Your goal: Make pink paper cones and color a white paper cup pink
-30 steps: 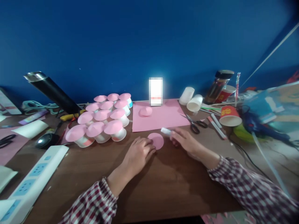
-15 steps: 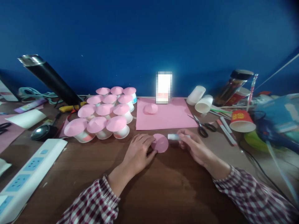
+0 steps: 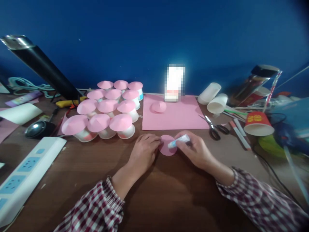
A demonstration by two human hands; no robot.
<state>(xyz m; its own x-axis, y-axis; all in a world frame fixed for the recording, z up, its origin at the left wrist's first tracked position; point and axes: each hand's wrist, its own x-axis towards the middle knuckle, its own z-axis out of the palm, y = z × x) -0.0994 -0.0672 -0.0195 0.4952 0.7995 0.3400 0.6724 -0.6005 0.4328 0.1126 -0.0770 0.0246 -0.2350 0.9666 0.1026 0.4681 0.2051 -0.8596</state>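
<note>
On the brown table [image 3: 154, 199] lies a flat pink paper circle [image 3: 165, 149]. My left hand [image 3: 143, 150] is closed at its left edge, fingers together, pinning the paper down. In my right hand [image 3: 196, 148] is a small white and blue glue stick [image 3: 182, 140], tilted so that its lower end meets the circle. Behind both hands a pink paper sheet [image 3: 178, 119] carries one shallow pink paper cone [image 3: 159, 106]. To the left stand several white paper cups [image 3: 125, 132], each topped with a pink paper cone [image 3: 98, 123].
Black-handled scissors [image 3: 214, 132] lie right of the pink sheet, near two white paper cups [image 3: 209, 93] and a red cup [image 3: 257, 122]. A white power strip [image 3: 31, 174] runs along the left. A lit, blurred-out phone-like screen [image 3: 174, 82] stands at the blue wall [image 3: 108, 38].
My right hand has brought the glue stick left and onto the paper circle, turning it to a slant. My left hand stays at the circle's edge. The whole view has shifted slightly.
</note>
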